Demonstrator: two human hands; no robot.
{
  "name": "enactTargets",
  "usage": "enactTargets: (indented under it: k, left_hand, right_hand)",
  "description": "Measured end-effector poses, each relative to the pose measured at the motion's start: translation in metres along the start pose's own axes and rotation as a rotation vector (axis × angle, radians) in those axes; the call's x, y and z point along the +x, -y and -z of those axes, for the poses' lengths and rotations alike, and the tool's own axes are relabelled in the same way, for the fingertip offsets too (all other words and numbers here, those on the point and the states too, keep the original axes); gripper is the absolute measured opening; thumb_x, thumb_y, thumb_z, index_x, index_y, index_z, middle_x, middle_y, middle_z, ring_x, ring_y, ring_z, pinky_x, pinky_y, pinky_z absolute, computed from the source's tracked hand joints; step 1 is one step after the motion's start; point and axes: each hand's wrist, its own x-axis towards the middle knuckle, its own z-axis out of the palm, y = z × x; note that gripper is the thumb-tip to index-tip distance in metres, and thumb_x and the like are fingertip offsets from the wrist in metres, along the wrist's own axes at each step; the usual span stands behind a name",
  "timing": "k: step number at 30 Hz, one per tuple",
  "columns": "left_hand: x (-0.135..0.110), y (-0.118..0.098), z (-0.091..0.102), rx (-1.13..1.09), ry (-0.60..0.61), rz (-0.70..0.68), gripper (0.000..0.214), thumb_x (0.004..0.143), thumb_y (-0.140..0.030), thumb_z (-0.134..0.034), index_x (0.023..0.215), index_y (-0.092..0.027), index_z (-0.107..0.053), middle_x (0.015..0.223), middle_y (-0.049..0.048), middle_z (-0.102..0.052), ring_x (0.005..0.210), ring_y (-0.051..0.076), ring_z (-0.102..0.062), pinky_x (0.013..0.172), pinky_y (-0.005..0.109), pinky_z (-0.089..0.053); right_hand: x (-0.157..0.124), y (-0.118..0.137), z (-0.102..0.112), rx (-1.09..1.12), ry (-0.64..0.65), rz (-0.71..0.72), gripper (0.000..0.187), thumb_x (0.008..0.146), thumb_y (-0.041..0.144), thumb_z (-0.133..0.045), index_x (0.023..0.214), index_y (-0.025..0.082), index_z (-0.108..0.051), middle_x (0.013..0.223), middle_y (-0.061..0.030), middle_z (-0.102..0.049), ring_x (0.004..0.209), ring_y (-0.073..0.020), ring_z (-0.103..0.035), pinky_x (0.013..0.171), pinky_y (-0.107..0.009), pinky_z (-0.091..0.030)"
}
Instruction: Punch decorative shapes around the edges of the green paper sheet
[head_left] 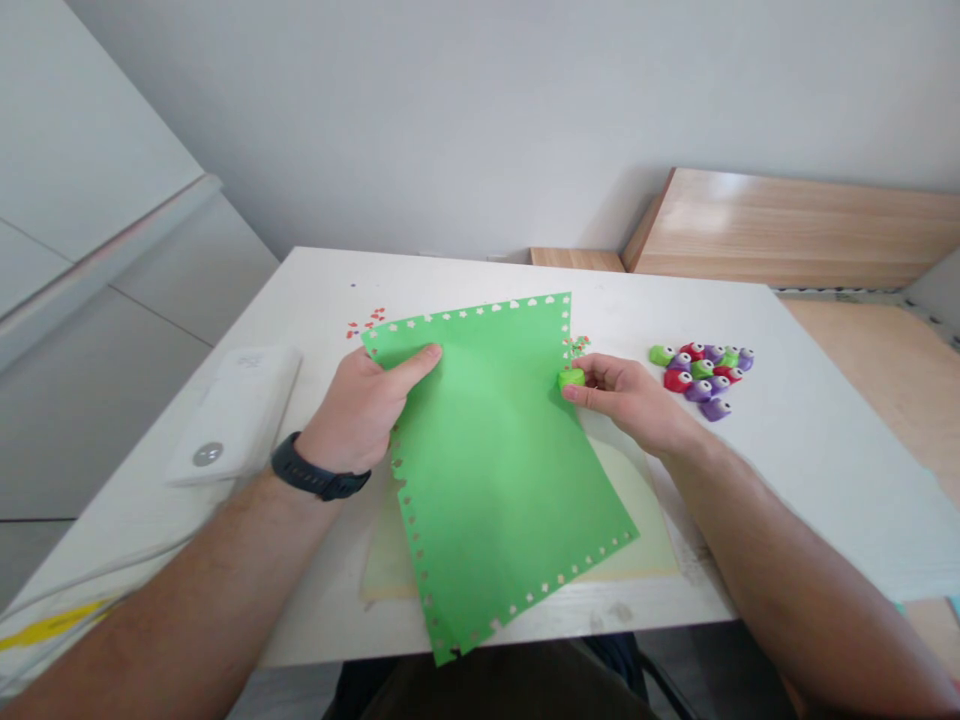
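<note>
A green sheet of paper (502,450) is held up at a tilt over the table, with rows of small punched shapes along its edges. My left hand (367,405) grips its upper left side, the thumb lying on top and the fingers hidden behind. At the upper right edge, my right hand (626,395) is closed on a small green paper punch (571,379), which sits against the paper's edge. Whether the paper is inside the punch's slot I cannot tell. Tiny green and red paper cutouts (580,346) lie just beyond the punch.
Several paper punches (702,370) in purple, red and green are grouped at the right on the white table (810,480). Red cutouts (367,322) lie at the far left. A white device (236,415) with a cable stands left. Under the paper is a pale yellowish sheet (637,520).
</note>
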Motion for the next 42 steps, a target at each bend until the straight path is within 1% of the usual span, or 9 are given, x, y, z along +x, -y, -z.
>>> enactTargets:
  k: [4, 7, 13, 16, 24, 27, 32, 38, 42]
  left_hand:
    - [-0.0003, -0.001, -0.0002, 0.003, -0.013, 0.013, 0.045, 0.078, -0.042, -0.088, 0.117, -0.021, -0.078, 0.128, 0.0093, -0.077, 0.109, 0.03, -0.074, 0.106, 0.049, -0.056]
    - [0.0, -0.0008, 0.0, 0.005, -0.022, 0.029, 0.046, 0.076, -0.042, -0.089, 0.116, -0.022, -0.078, 0.128, 0.0079, -0.077, 0.11, 0.031, -0.074, 0.106, 0.05, -0.056]
    - [0.0009, 0.0003, 0.0001, 0.018, -0.019, 0.009, 0.041, 0.078, -0.038, -0.087, 0.115, -0.023, -0.078, 0.125, 0.0062, -0.078, 0.106, 0.03, -0.075, 0.1, 0.046, -0.06]
    - [0.0014, 0.0012, 0.0008, 0.023, -0.019, 0.015, 0.042, 0.077, -0.038, -0.087, 0.115, -0.024, -0.078, 0.126, 0.0056, -0.078, 0.106, 0.029, -0.075, 0.098, 0.045, -0.06]
    - [0.0009, 0.0002, -0.0008, 0.021, -0.039, 0.046, 0.039, 0.078, -0.036, -0.087, 0.113, -0.023, -0.079, 0.124, 0.0054, -0.079, 0.108, 0.029, -0.075, 0.103, 0.046, -0.058]
    - [0.0006, -0.0001, -0.0008, 0.018, -0.034, 0.041, 0.038, 0.079, -0.035, -0.086, 0.114, -0.022, -0.079, 0.123, 0.0058, -0.079, 0.108, 0.029, -0.075, 0.105, 0.046, -0.057]
    - [0.0002, -0.001, -0.0004, 0.028, -0.038, 0.046, 0.04, 0.077, -0.038, -0.087, 0.114, -0.024, -0.079, 0.124, 0.0048, -0.079, 0.11, 0.031, -0.074, 0.102, 0.046, -0.059]
    - [0.0, 0.0005, -0.0004, 0.028, -0.02, 0.015, 0.04, 0.077, -0.036, -0.087, 0.114, -0.024, -0.078, 0.125, 0.0058, -0.078, 0.11, 0.029, -0.075, 0.103, 0.045, -0.058]
    - [0.0, 0.0014, -0.0008, 0.026, -0.032, 0.045, 0.041, 0.074, -0.04, -0.09, 0.11, -0.024, -0.079, 0.119, 0.0071, -0.08, 0.11, 0.032, -0.075, 0.099, 0.047, -0.06]
  right_hand:
    - [0.0005, -0.0004, -0.0002, 0.003, -0.009, -0.006, 0.033, 0.081, 0.044, -0.084, 0.102, 0.02, -0.076, 0.098, -0.0041, -0.075, 0.088, -0.0203, -0.063, 0.085, -0.036, -0.047]
    - [0.0003, -0.0008, -0.0006, 0.012, -0.011, 0.001, 0.032, 0.082, 0.043, -0.084, 0.102, 0.019, -0.075, 0.097, -0.0039, -0.074, 0.088, -0.0198, -0.062, 0.085, -0.036, -0.047]
    - [-0.0002, -0.0018, -0.0001, 0.006, -0.01, 0.011, 0.032, 0.082, 0.043, -0.084, 0.102, 0.02, -0.075, 0.097, -0.0037, -0.074, 0.088, -0.0198, -0.062, 0.084, -0.037, -0.047]
    - [0.0005, -0.0036, 0.0004, -0.021, -0.013, 0.029, 0.032, 0.083, 0.044, -0.083, 0.104, 0.021, -0.075, 0.097, -0.0033, -0.074, 0.088, -0.02, -0.062, 0.084, -0.037, -0.047]
    - [0.0018, -0.0058, -0.0032, -0.028, -0.047, 0.036, 0.028, 0.084, 0.04, -0.081, 0.102, 0.021, -0.071, 0.093, -0.0018, -0.071, 0.081, -0.0179, -0.059, 0.078, -0.035, -0.045]
    - [0.0019, -0.0051, -0.0048, -0.032, -0.062, 0.043, 0.028, 0.083, 0.04, -0.08, 0.101, 0.021, -0.07, 0.088, -0.0005, -0.068, 0.078, -0.017, -0.056, 0.075, -0.034, -0.043]
    - [0.0017, -0.006, -0.0063, -0.073, -0.072, 0.044, 0.028, 0.083, 0.04, -0.079, 0.1, 0.02, -0.07, 0.082, 0.0011, -0.064, 0.075, -0.0163, -0.053, 0.071, -0.033, -0.041]
    - [0.0026, -0.0067, -0.0072, -0.07, -0.094, 0.029, 0.032, 0.081, 0.044, -0.08, 0.099, 0.02, -0.07, 0.085, -0.0007, -0.067, 0.075, -0.0169, -0.054, 0.071, -0.033, -0.042]
    - [0.004, -0.0083, -0.0061, -0.074, -0.101, 0.018, 0.032, 0.081, 0.046, -0.081, 0.098, 0.021, -0.07, 0.083, -0.0004, -0.067, 0.073, -0.017, -0.053, 0.07, -0.033, -0.042]
